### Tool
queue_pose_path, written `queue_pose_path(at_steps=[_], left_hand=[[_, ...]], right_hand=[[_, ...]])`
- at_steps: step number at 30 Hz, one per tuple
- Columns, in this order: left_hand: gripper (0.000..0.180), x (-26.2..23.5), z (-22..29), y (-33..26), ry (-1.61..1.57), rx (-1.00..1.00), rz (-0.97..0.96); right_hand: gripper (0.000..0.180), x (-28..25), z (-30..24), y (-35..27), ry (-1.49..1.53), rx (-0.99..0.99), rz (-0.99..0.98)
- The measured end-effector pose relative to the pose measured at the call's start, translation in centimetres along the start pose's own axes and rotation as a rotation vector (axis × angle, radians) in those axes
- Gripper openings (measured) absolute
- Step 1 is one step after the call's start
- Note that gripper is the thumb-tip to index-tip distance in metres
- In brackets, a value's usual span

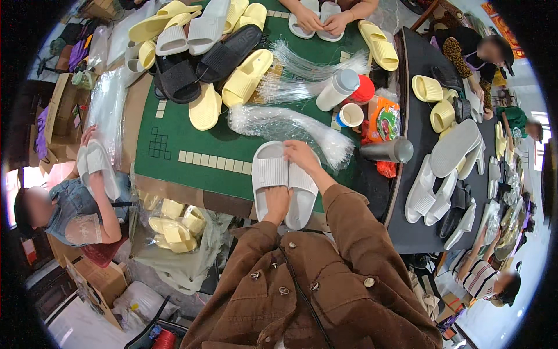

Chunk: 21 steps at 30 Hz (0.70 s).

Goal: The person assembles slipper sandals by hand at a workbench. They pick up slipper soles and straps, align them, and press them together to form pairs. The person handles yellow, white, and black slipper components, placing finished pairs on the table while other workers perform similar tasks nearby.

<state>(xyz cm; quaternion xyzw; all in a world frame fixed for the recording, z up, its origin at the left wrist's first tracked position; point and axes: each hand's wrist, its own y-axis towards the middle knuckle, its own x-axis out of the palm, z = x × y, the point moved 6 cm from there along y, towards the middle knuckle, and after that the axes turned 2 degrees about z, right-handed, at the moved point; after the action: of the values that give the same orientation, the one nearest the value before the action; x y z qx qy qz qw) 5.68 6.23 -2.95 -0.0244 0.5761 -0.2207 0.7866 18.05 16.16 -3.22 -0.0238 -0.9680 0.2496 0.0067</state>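
Note:
A pair of light grey slide sandals lies side by side at the near edge of the green table, toes pointing away from me. My left hand (278, 203) reaches into the left slide (269, 163), its fingers hidden under the ribbed strap. Over the top of the right slide (302, 200) is my right hand (299, 156), fingers bent and pressed together where the two straps meet. Whether a thin strand is pinched there is too small to tell. Bundles of clear plastic strands (296, 131) lie just beyond the slides.
Yellow, grey and black slides (232, 52) are heaped at the far left. On the right stand a bottle (338, 90), a paper cup (350, 115) and a dark tumbler (388, 151). Across the table, another person's hands (322, 22) hold grey slides. A bag of yellow slides (174, 227) sits below left.

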Motion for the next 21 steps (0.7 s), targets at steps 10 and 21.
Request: queue_pose_path(at_steps=[10, 21], left_hand=[[0.026, -0.3, -0.1, -0.6, -0.017, 0.023, 0.031], [0.024, -0.8, -0.4, -1.9, -0.005, 0.079, 0.047]], right_hand=[[0.012, 0.4, -1.9, -1.2, -0.038, -0.039, -0.166], [0.009, 2.0, -4.2, -3.2, -0.399, -0.196, -0.189]])
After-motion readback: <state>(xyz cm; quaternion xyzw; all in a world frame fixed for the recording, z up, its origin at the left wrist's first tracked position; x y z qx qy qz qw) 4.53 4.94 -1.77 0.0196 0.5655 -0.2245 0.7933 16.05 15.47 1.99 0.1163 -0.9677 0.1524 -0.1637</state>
